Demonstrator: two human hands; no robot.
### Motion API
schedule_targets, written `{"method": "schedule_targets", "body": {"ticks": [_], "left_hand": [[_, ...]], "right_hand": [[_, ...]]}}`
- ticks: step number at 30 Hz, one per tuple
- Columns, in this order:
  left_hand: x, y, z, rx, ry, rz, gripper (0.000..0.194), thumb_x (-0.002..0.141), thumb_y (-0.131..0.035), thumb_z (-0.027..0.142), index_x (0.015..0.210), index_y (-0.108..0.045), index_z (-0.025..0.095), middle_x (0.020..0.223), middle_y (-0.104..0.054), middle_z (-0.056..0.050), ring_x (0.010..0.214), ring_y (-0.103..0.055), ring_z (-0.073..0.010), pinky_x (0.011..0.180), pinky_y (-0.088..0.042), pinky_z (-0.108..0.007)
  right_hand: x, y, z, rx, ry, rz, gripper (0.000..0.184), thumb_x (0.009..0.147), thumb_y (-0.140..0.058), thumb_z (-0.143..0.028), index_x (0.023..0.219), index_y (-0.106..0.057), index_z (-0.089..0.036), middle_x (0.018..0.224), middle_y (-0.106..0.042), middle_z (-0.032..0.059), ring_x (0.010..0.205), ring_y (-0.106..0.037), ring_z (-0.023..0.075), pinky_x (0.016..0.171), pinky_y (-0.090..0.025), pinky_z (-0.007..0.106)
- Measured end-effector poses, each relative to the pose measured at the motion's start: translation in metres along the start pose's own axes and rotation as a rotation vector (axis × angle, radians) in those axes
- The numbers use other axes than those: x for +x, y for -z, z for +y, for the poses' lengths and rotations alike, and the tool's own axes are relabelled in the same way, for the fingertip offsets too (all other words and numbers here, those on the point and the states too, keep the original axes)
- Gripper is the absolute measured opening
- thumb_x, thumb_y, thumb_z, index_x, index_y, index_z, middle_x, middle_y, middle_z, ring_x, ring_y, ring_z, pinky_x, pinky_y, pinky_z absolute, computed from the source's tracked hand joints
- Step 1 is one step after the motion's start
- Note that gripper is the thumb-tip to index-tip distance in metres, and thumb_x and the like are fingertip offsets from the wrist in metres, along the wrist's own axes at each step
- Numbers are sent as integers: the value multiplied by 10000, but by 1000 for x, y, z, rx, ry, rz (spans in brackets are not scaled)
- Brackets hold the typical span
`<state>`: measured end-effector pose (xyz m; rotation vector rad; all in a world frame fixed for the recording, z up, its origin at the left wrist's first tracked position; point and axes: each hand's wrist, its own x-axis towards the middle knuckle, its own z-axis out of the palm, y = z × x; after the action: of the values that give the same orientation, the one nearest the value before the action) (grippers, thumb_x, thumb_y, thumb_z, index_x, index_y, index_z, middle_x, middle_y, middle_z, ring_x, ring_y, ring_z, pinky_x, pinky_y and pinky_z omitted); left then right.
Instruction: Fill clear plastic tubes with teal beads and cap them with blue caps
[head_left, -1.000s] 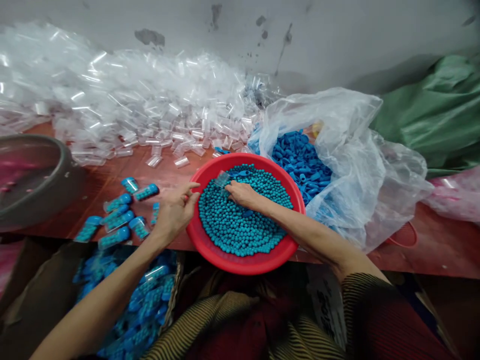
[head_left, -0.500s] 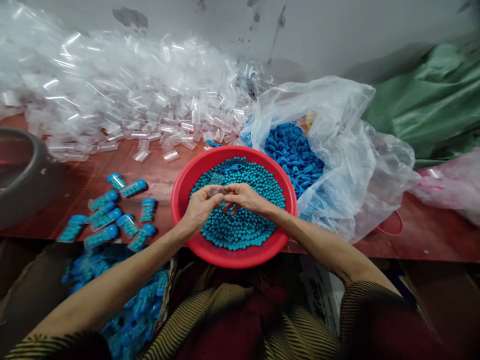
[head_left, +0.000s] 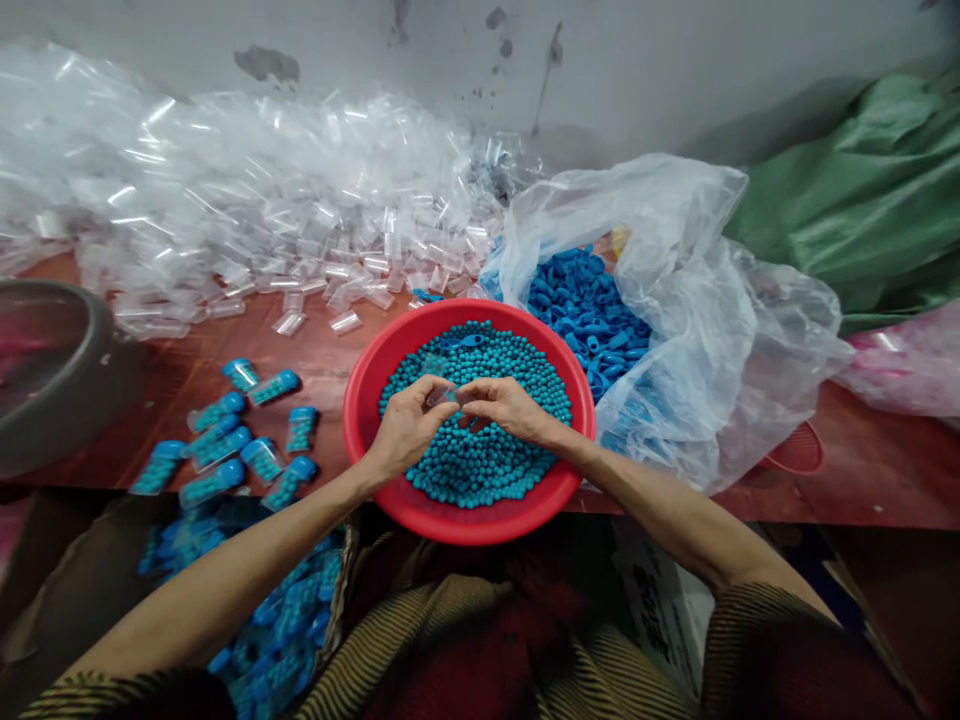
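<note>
Above the red basin [head_left: 360, 390] of teal beads [head_left: 487, 470], my two hands meet almost fingertip to fingertip. My left hand [head_left: 409, 425] is closed, pinching a small clear plastic tube [head_left: 441, 395] between thumb and fingers. Close by its right end, my right hand [head_left: 502, 408] has thumb and fingers drawn together; whether they grip the tube or something small is hidden. A blue cap-like piece [head_left: 471, 341] lies on the beads at the far side of the basin.
Clear tubes [head_left: 300, 220] are heaped at the back left. Filled blue-capped tubes [head_left: 217, 445] lie left of the basin, more in a box [head_left: 292, 610] below. Blue caps [head_left: 585, 310] fill a clear bag [head_left: 697, 290] at right. A grey tub [head_left: 97, 370] stands far left.
My hands have come slightly apart at the fingertips, so more of the clear tube shows. The whole view has shifted a little; the items on the table lie as before.
</note>
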<state>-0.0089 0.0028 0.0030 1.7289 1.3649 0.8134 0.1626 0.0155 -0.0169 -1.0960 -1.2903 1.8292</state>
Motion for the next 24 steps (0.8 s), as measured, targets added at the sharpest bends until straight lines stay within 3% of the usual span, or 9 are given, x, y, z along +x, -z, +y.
{"method": "schedule_targets", "body": {"ticks": [5,14,18,24], "left_hand": [[-7,1,11,161,-204,39,169,790,-583,238,930,-633,159,789,-630,-21,714,-562,-130,681,-425,-236],[-15,1,12,206,-296,38,216,826,-573,339,951,-656,183,791,-607,-35,694,-538,-135,670,-421,-239],[-15,4,12,221,-251,0,211,833,-541,318,951,-632,169,794,-612,-38,682,-545,-137,638,-408,-232],[0,12,13,427,-60,-187,267,746,-562,248,998,-628,190,641,-595,-4,608,-549,-159,583,-366,-234]], "right_hand": [[-5,2,-5,48,58,16,251,632,-687,-194,880,-675,-162,825,-678,-12,705,-627,101,612,-531,209],[-7,-2,0,75,15,-102,361,623,-755,-322,942,-689,-167,897,-679,11,772,-624,138,644,-567,271],[-7,-1,-2,69,-5,-112,309,642,-735,-296,910,-676,-154,872,-678,17,763,-644,146,640,-566,283],[1,1,-4,-50,-4,64,273,698,-680,-223,944,-588,-149,633,-628,-34,557,-615,104,561,-539,247]]}}
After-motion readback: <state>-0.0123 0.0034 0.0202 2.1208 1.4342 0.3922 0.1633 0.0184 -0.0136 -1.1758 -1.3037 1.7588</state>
